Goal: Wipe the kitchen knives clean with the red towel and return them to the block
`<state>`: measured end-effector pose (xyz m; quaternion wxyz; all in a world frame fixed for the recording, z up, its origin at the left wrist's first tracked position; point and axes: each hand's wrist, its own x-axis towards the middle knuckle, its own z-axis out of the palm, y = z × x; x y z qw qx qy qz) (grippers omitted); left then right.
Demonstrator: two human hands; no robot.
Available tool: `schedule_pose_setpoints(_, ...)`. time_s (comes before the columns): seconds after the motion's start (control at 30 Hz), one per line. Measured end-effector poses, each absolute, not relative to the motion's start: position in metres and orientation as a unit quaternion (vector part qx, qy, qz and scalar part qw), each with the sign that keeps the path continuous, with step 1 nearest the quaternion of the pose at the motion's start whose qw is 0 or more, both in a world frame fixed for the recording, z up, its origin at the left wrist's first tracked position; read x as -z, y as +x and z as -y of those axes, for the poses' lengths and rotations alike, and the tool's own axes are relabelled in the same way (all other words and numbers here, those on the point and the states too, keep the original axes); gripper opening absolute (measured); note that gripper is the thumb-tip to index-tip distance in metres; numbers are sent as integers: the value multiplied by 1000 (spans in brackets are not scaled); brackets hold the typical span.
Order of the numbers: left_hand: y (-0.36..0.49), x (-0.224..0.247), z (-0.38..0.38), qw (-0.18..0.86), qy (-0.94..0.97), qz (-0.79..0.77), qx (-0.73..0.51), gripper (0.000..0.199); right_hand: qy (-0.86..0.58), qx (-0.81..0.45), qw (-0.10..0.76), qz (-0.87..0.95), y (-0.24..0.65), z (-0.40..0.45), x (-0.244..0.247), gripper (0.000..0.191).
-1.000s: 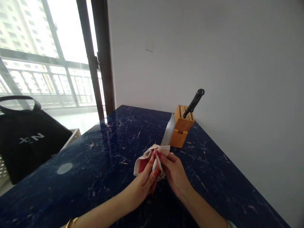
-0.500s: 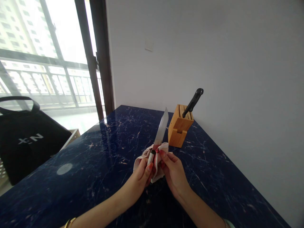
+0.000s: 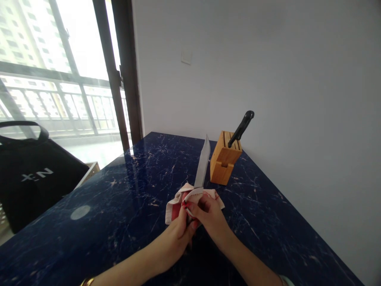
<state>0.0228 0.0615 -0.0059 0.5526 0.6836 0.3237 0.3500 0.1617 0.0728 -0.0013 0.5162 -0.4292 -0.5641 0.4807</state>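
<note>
A large knife [image 3: 203, 165] points up and away, its blade bare above a pink and white cloth [image 3: 175, 202]. My left hand [image 3: 177, 234] is closed around the knife's handle, which the cloth and fingers mostly hide. Pinched between the fingers of my right hand [image 3: 210, 214] is a fold of the cloth, lying over the handle near the base of the blade. Just right of the blade stands a wooden knife block [image 3: 222, 161], with one black-handled knife [image 3: 242, 126] in a slot.
The dark blue marbled table [image 3: 133, 210] runs back to a pale wall [image 3: 253, 59]. At the left, beside the table, is a black bag [image 3: 38, 178] on a light crate [image 3: 89, 171], near a window.
My right hand has moved left with the cloth, which now covers the handle that was showing. My left hand has shifted slightly down, still on the knife.
</note>
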Motion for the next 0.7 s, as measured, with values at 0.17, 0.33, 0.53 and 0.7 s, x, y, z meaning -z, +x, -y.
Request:
schedule_pose_setpoints(0.17, 11, -9, -70, 391, 816, -316, -283, 19, -473, -380, 501, 617, 174, -74, -7, 26)
schedule_pose_setpoints(0.33, -3, -13, -92, 381, 763, -364, -375, 23, -478, -348, 442, 675, 179, -71, -16, 20)
schedule_pose_setpoints(0.53, -5, -7, -99, 486, 665, -354, -443, 38, -459, -366, 316, 746, 175, -64, -15, 8)
schedule_pose_setpoints(0.7, -6, -10, -99, 398, 663, -420, -475, 42, -448, -314, 272, 791, 180, -68, -17, 9)
